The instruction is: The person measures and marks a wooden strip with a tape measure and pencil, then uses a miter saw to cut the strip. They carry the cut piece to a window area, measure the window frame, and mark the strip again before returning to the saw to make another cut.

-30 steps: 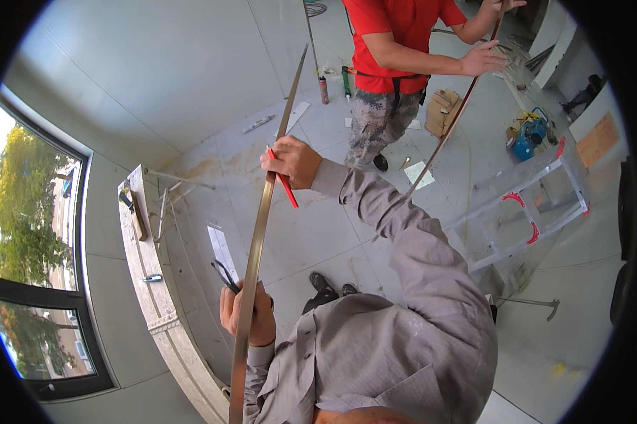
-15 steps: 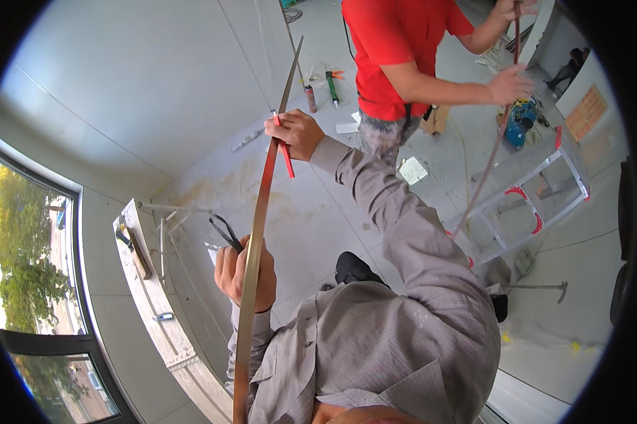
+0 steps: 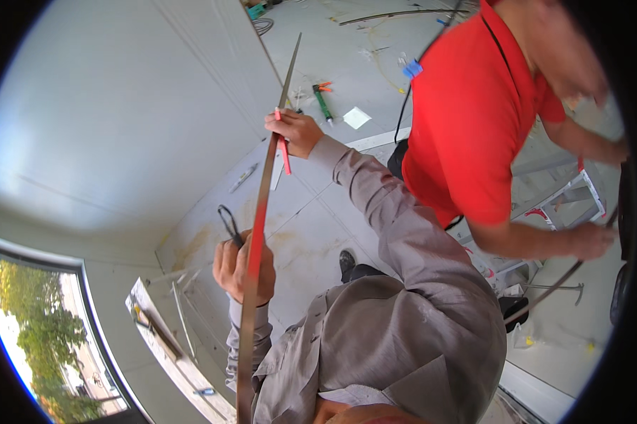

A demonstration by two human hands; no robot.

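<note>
1. A long metal strip point(image 3: 259, 219) ran near to far, apparently light, springy and slick.
2. Right hand point(image 3: 297, 132) pinched it and a red stick point(image 3: 284, 157); left hand point(image 3: 232, 271) curled around a black tool point(image 3: 230, 225), strip contact unclear.
3. Wide-spaced holds likely suited it.

Your head-worn camera, the left one of two side by side, looks steeply down over your grey shirt point(image 3: 396, 339) at the near edge to the floor point(image 3: 318, 233) beyond. Your left hand point(image 3: 245, 272) and right hand point(image 3: 295, 133) are at close range around the middle. The wide fisheye view reaches from the window point(image 3: 46, 332) at near left to the co-worker point(image 3: 467, 120) at far right, and straight edges bend toward its dark rim.
</note>
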